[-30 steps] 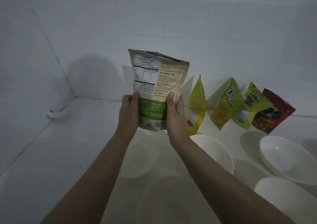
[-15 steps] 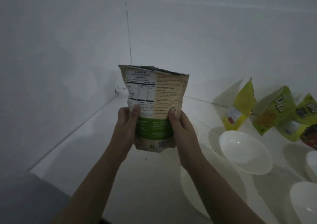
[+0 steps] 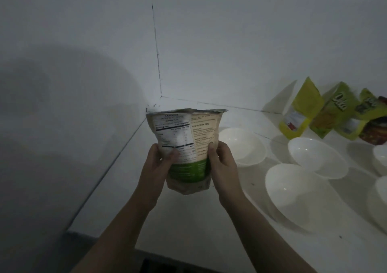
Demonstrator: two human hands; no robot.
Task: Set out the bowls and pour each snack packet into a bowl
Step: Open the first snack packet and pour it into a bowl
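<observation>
A beige and green snack pouch (image 3: 189,138) stands upright in the air, its printed back facing me. My left hand (image 3: 158,164) grips its left side and my right hand (image 3: 223,164) grips its right side, thumbs on the label. The pouch's top edge looks torn open. White bowls sit on the counter to the right: one (image 3: 244,147) just behind my right hand, one (image 3: 316,157) farther right, one (image 3: 293,193) nearer me. Yellow-green packets (image 3: 301,113) (image 3: 335,113) and a dark red packet (image 3: 377,130) lean against the back wall.
The white counter (image 3: 129,189) meets white walls in a corner behind the pouch. Two more white bowls (image 3: 381,157) (image 3: 380,199) are cut off at the right edge. The counter's front edge (image 3: 167,254) runs below my forearms, dark floor beyond.
My view has swung left, so bowls and packets slid right in the picture. Both hands kept hold of the pouch, which now sits lower and slightly tilted away.
</observation>
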